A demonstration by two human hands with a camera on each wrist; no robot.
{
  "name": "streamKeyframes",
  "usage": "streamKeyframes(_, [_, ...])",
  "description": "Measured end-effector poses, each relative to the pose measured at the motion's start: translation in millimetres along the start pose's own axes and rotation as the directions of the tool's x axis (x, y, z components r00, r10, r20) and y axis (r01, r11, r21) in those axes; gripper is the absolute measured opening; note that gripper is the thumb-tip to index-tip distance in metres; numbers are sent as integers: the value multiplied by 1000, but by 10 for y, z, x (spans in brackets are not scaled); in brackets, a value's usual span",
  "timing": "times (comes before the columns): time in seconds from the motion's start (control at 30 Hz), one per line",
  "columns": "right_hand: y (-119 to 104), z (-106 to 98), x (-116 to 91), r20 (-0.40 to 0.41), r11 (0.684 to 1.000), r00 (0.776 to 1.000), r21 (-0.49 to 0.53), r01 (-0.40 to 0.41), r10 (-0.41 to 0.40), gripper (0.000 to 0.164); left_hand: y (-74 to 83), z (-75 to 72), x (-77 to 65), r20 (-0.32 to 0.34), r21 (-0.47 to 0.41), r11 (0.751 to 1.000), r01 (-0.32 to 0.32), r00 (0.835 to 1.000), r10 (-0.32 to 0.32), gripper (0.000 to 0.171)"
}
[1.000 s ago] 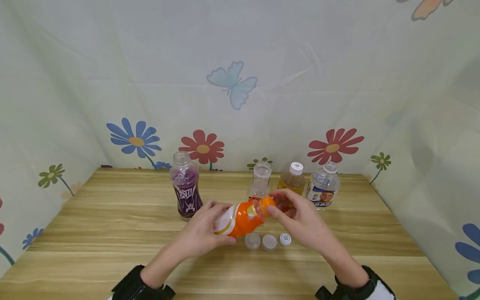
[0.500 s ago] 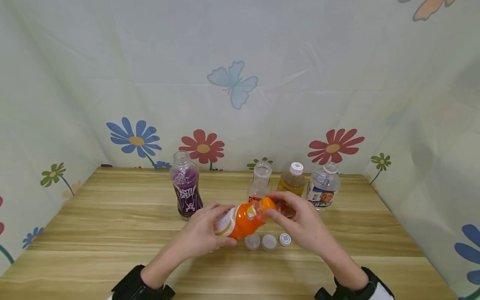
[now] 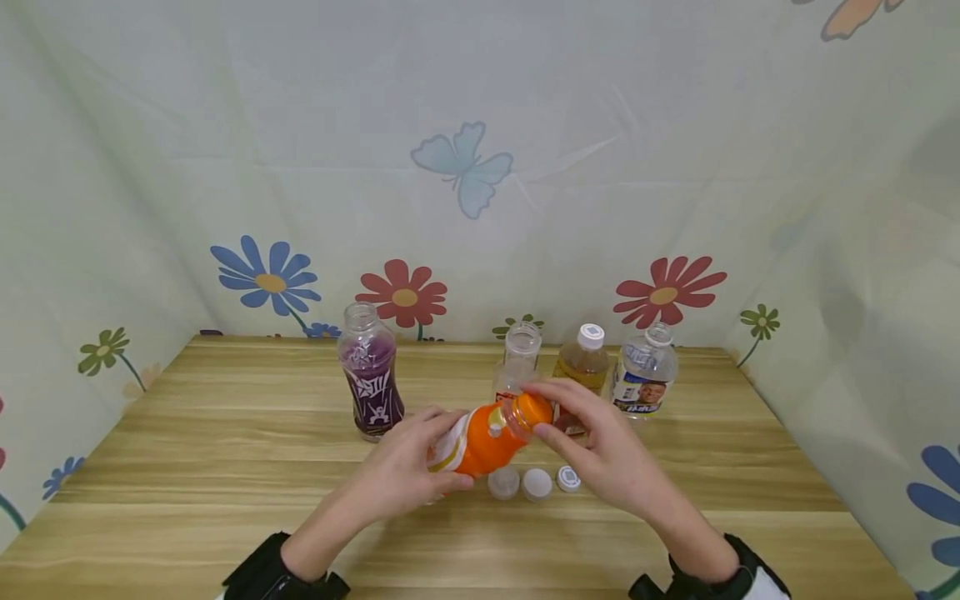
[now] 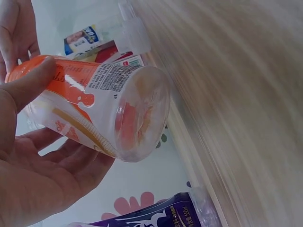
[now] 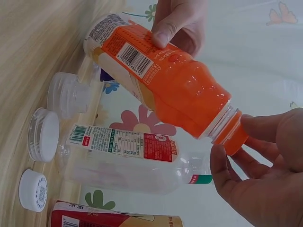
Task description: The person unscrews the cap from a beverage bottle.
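Observation:
Tilted over the table is an orange-and-white plastic bottle [image 3: 487,437], its neck pointing up and to the right. My left hand [image 3: 408,458] grips it round the lower body, the thumb along the label; its clear base shows in the left wrist view. On the neck sits an orange bottle cap [image 3: 535,410], which my right hand [image 3: 607,442] pinches between thumb and fingers. In the right wrist view the cap [image 5: 231,135] is on the neck, with a narrow clear band below it. Whether its threads are engaged I cannot tell.
Beneath the bottle lie loose caps: a clear one [image 3: 503,482], a whitish one [image 3: 537,485] and a white one [image 3: 568,478]. Behind stand a purple-labelled bottle [image 3: 371,375], a clear bottle [image 3: 521,354], a white-capped yellowish bottle [image 3: 583,358] and an uncapped clear bottle [image 3: 645,371].
My right hand's fingers have shifted slightly round the orange cap, and the bottle has turned a little. The left hand stays nearly in place. The other bottles and loose caps have not moved.

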State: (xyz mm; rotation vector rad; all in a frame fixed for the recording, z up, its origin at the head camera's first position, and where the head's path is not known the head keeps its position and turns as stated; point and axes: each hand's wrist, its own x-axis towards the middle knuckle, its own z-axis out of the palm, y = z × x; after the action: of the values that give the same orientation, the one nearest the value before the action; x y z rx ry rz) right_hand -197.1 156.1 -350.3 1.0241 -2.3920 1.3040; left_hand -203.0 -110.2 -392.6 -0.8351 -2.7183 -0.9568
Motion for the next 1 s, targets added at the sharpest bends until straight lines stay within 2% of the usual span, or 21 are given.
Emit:
streamKeyframes(0.47, [-41, 10, 5, -27, 1000, 999, 6, -17, 17, 52, 16, 3, -4, 3, -10, 1000, -10, 1000, 10, 67])
streamKeyframes(0.6, [-50, 15, -1, -68, 996, 994, -8, -88, 87, 42, 20, 11, -6, 10, -3, 1000, -11, 1000, 11, 67])
streamKeyframes(0.77, [-57, 9, -13, -142, 978, 968, 6, -209, 208, 26, 17, 17, -5, 4, -1, 1000, -11, 1000, 11, 67])
streamKeyframes(0.87, [-65, 3, -13, -165, 972, 959, 7, -234, 232, 23, 16, 17, -2, 1, -2, 1000, -8, 1000, 8, 67])
streamKeyframes(1.0, [-75, 10, -8, -183, 974, 958, -19, -227, 219, 22, 21, 16, 0, 0, 0, 1000, -5, 1000, 5, 67])
